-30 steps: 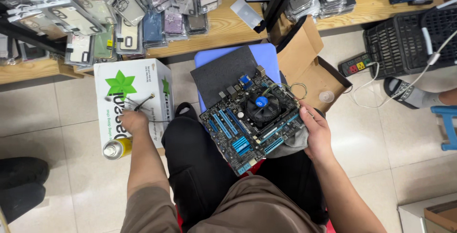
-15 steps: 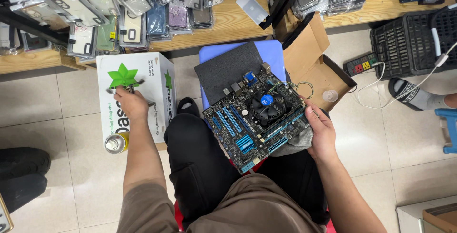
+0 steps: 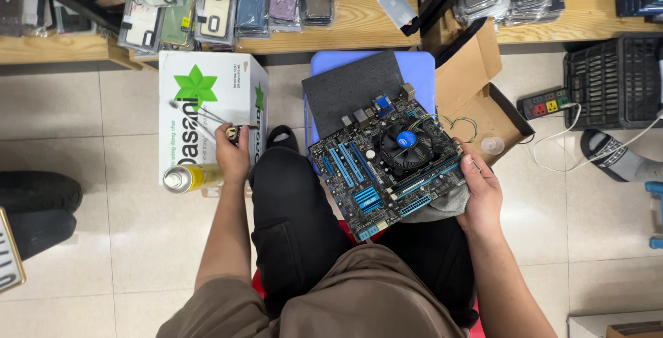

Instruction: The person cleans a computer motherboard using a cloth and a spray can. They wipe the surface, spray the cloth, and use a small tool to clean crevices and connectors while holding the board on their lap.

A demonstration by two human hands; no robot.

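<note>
While the person sits, the view from above shows:
Left hand (image 3: pixel 232 153): closed on a small dark object, kind unclear, over the white cardboard box (image 3: pixel 207 113).
Right hand (image 3: pixel 480 196): gripping the right edge of the black-and-blue computer motherboard (image 3: pixel 387 165) on the lap; fingers hidden beneath.
Grey cloth (image 3: pixel 442 205): mostly covered by the board.
Yellow spray can (image 3: pixel 186 178): beside the box.

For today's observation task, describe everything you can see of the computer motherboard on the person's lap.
The motherboard is a dark, square circuit board with blue slots, a blue connector block and a round black cooling fan with a blue centre. Thin wires loop from its far right side. It lies roughly flat, turned at an angle, across the person's right thigh on a grey cloth. The right hand grips its right edge; its far corner overlaps a dark foam sheet.
</note>
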